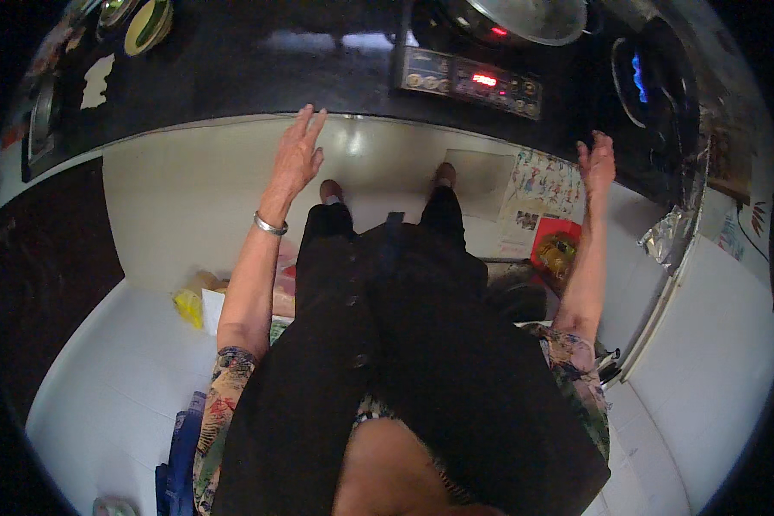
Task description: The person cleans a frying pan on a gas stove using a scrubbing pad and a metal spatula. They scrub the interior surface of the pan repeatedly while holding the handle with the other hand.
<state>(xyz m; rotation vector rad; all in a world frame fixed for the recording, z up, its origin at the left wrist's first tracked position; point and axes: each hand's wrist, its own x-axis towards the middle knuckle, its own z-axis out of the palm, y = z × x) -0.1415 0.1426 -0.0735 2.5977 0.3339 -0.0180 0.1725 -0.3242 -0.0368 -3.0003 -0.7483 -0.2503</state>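
My left hand, with a silver bangle on the wrist, hangs over the front edge of the black countertop. Its fingers are extended, the thumb is apart, and it holds nothing. Farther right, my right hand is raised near the same edge, fingers slightly bent, with nothing visible in it. Between and beyond the hands sits an induction cooktop with a lit red display. A metal pan is on it, cut off by the top of the view. Beyond my right hand, a blue flame burns at a gas stove.
At the far left are a pale yellow bowl holding something green and a torn white piece. Crumpled foil lies at the right. Below the counter are printed paper sheets and a red item with a brownish bundle.
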